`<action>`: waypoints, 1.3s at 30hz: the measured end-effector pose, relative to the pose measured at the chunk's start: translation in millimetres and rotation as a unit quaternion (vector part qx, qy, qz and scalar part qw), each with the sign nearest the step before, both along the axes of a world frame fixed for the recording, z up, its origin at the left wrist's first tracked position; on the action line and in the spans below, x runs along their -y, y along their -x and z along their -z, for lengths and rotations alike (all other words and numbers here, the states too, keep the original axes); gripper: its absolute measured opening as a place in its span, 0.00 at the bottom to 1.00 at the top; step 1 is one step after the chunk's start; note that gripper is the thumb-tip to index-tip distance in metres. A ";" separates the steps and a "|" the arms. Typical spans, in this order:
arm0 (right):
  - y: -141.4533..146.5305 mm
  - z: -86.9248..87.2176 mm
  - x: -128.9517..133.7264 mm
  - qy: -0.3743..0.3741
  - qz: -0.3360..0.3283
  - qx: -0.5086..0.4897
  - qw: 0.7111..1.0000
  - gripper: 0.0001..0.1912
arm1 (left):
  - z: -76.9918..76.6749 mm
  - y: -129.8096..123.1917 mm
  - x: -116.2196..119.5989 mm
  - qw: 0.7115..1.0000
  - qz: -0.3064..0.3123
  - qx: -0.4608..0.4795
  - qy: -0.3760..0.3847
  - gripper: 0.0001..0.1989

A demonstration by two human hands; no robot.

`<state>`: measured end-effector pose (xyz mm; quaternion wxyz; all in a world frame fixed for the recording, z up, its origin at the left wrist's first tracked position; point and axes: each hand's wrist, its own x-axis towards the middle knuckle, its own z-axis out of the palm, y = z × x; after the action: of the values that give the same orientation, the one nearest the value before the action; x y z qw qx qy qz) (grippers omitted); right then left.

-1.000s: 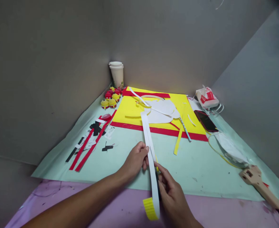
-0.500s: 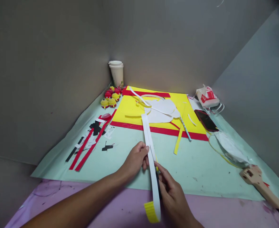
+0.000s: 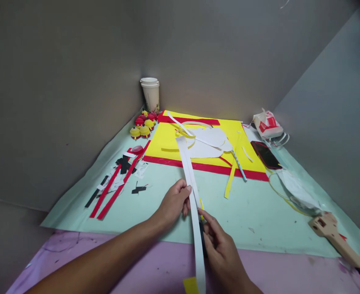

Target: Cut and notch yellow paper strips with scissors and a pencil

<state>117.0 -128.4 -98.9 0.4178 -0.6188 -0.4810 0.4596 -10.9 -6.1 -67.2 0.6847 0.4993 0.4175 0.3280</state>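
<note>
My left hand [image 3: 175,202] pinches a long white paper strip [image 3: 186,161] between thumb and fingers, near its middle. A lengthwise line splits the strip above the hands. Its far end reaches over the yellow board, while its near end hangs toward me with a yellow piece [image 3: 191,286] at the bottom edge. To the right of the strip, my right hand [image 3: 218,239] is closed around black-handled scissors [image 3: 203,241]. Their blades are hidden behind the paper. A bit of yellow [image 3: 201,203] shows beside the strip.
Beyond my hands lies a yellow board [image 3: 164,141] with red edging and white cut-outs. Red strips [image 3: 115,198] and black scraps lie left, below several red-yellow balls [image 3: 144,130] and a lidded cup [image 3: 150,94]. On the right are a phone [image 3: 265,155], a face mask [image 3: 298,190] and a glue gun [image 3: 336,239].
The white strip's far end has shifted up and slightly left, farther over the board. Its yellow near end has dropped to the picture's bottom edge. Both hands have barely moved.
</note>
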 end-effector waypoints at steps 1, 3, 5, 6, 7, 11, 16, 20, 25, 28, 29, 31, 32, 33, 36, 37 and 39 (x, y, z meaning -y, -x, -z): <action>0.2 0.4 0.2 -0.001 0.002 -0.001 1.000 0.25 | 0.0 0.0 0.2 1.000 0.002 0.000 -0.001 0.11; 0.6 0.6 0.3 0.002 0.002 -0.005 1.000 0.25 | -0.1 0.0 0.3 1.000 0.004 -0.002 0.000 0.10; 1.1 -0.2 -0.1 0.004 0.000 -0.007 1.000 0.25 | 0.0 0.1 -0.2 1.000 0.003 -0.002 -0.001 0.11; 1.2 -0.9 -0.5 0.003 -0.001 -0.008 1.000 0.25 | 0.1 0.1 -0.5 1.000 0.004 -0.002 -0.001 0.11; 1.4 -1.6 -0.8 0.002 -0.002 -0.009 1.000 0.25 | 0.2 0.1 -0.9 1.000 0.004 -0.002 -0.002 0.11; 1.6 -2.7 -0.9 0.003 -0.004 -0.011 1.000 0.25 | 1.0 0.3 -1.4 1.000 0.003 -0.005 0.001 0.11; 1.7 -1.2 -0.8 0.009 -0.001 -0.017 1.000 0.25 | 2.2 1.0 -1.3 1.000 0.005 -0.007 0.010 0.11; 1.1 -0.8 -1.6 0.006 -0.010 -0.026 1.000 0.25 | 3.7 1.5 -3.0 1.000 -0.011 -0.008 0.012 0.12; 0.5 2.4 -0.7 0.006 -0.007 -0.021 1.000 0.25 | 3.9 1.0 -2.3 1.000 -0.014 -0.005 0.001 0.12; 1.0 3.6 -0.8 -0.001 0.004 -0.014 1.000 0.25 | 3.0 0.4 -0.3 1.000 -0.007 -0.003 -0.004 0.12; 1.2 3.5 -1.0 -0.003 0.005 -0.011 1.000 0.25 | 2.7 0.3 0.2 1.000 -0.005 -0.003 -0.005 0.12; 1.5 2.6 -1.5 -0.007 0.002 -0.007 1.000 0.25 | 2.3 0.3 0.3 1.000 -0.004 -0.003 -0.006 0.12; 1.6 2.0 -1.6 -0.007 0.000 -0.007 1.000 0.25 | 2.2 0.5 0.1 1.000 -0.003 -0.004 -0.007 0.12; 1.7 1.3 -1.6 -0.007 -0.003 -0.008 1.000 0.26 | 2.3 0.6 -0.2 1.000 -0.002 -0.005 -0.007 0.12; 2.0 -0.4 -1.0 -0.007 -0.004 -0.006 1.000 0.25 | 2.6 0.9 -0.9 1.000 -0.001 -0.004 -0.007 0.12; 2.0 -0.8 -0.7 -0.010 -0.005 -0.003 1.000 0.25 | 2.6 0.9 -0.9 1.000 -0.003 -0.004 -0.007 0.12; 2.2 -1.1 -0.3 -0.014 -0.004 0.002 1.000 0.25 | 2.5 0.6 -0.7 1.000 -0.006 -0.006 -0.007 0.12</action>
<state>114.9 -128.1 -97.8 0.4232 -0.6118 -0.4911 0.4532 -11.5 -5.5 -69.8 0.6771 0.5032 0.4220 0.3319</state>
